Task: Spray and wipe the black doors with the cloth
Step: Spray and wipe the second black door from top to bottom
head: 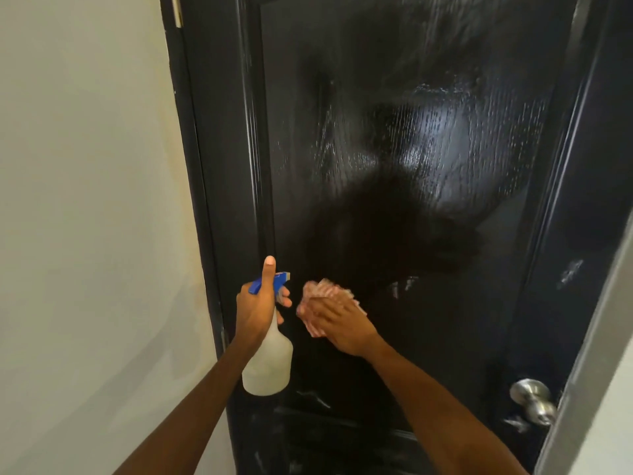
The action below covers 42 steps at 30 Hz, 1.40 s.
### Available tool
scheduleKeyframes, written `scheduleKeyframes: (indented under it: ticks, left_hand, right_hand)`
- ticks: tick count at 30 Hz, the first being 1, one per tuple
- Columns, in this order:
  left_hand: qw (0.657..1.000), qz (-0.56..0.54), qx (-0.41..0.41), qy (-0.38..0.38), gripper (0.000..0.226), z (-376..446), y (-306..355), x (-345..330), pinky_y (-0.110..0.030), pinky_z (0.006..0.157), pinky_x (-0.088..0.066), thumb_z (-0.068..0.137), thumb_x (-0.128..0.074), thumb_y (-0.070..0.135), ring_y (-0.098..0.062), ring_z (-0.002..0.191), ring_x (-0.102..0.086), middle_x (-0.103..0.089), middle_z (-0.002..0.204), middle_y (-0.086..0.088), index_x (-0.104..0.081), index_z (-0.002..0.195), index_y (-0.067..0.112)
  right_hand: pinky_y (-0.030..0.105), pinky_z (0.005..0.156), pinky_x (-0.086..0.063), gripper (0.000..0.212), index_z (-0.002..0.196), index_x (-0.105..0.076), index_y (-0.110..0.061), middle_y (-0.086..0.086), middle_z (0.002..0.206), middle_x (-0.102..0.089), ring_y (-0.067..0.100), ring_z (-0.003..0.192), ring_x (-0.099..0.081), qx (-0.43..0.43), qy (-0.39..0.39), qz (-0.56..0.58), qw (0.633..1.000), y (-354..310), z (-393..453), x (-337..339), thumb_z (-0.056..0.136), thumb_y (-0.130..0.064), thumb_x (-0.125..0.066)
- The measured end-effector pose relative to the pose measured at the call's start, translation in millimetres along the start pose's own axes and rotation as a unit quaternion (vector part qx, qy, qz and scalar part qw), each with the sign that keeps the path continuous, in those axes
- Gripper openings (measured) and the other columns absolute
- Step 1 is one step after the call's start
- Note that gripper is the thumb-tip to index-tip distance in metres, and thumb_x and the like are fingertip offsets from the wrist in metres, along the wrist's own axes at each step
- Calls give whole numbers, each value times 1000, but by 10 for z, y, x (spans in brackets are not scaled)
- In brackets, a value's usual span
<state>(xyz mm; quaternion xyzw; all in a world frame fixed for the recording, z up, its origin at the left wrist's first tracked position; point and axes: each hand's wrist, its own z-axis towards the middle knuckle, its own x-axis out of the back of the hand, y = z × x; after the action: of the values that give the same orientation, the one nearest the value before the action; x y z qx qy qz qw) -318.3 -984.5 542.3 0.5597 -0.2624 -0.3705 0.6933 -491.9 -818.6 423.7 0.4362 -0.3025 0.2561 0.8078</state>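
We're right up against the black door [394, 166] here, and its glossy panel is catching the light, with a wet sheen and streaks across the upper middle. Our left hand [255, 308] has its fingers curled round the neck of the spray bottle [269, 361], thumb sticking straight up past the blue trigger head [270, 281], and the pale, translucent body of the bottle hangs below the fist, just in front of the door's left stile. Beside it, our right hand [337, 322] is laid flat, fingers straight and together, pressing the cloth [317, 291] against the door panel; the cloth is pinkish and blurred, peeking out above and to the left of the fingers. The two hands sit near each other but apart, the bottle to the left and the cloth to the right. Down at the lower right, a silver round doorknob [532, 401] sticks out from the door's edge, and there are pale smears on the panel near it and along the bottom rail. On the left runs a cream wall [85, 217] meeting the black door frame [191, 166], with a hinge [177, 10] showing at the very top. A grey edge [596, 354] slants up the right side, too close to make out.
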Motion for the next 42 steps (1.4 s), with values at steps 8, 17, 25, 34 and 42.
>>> scheduleKeyframes:
  ticks: [8, 17, 25, 34, 42]
  left_hand:
    - [999, 7, 4, -39, 73, -137, -172, -196, -22, 41, -49, 84, -43, 67, -15, 49, -62, -67, 65, -10, -70, 83, -1]
    - [994, -30, 11, -100, 75, -67, -176, -544, -25, 40, -48, 79, -45, 71, -19, 47, -61, -67, 65, -15, -69, 79, -1]
    - [994, 2, -20, -107, 74, -57, -72, -634, -27, 42, -48, 90, -41, 67, -21, 49, -60, -68, 65, -14, -69, 80, -1]
    - [989, 17, -17, -143, 75, -202, 114, -921, -30, 49, -48, 91, -38, 68, -25, 51, -58, -68, 64, -10, -69, 81, 1]
    - [982, -1, -38, -186, 78, -260, 364, -1303, -27, 48, -47, 85, -35, 71, -18, 45, -57, -69, 67, -13, -69, 81, 0]
  right_hand:
    - [59, 124, -1, 77, 158, -35, -27, 4, 167, -26, 26, 154, -16, -202, 76, 30, 976, 386, -373, 274, 88, -30, -66]
    - [66, 122, 1, 91, 163, -9, -13, 18, 170, -6, 38, 156, -2, -629, 246, 88, 732, 1327, -901, 821, 98, -72, -30]
    - [50, 124, 12, 68, 162, -25, -26, 13, 170, -3, 34, 156, -5, -333, 113, 82, 933, 558, -603, 272, 104, -62, -25]
    - [51, 121, 21, 70, 163, 4, -28, 4, 170, 5, 26, 157, 3, -435, 104, 27, 894, 527, -813, 291, 104, -50, -27]
    - [56, 126, 4, 72, 162, -4, -7, 22, 168, 0, 37, 156, 6, -600, 246, 29, 761, 1499, -850, 889, 105, -43, -30]
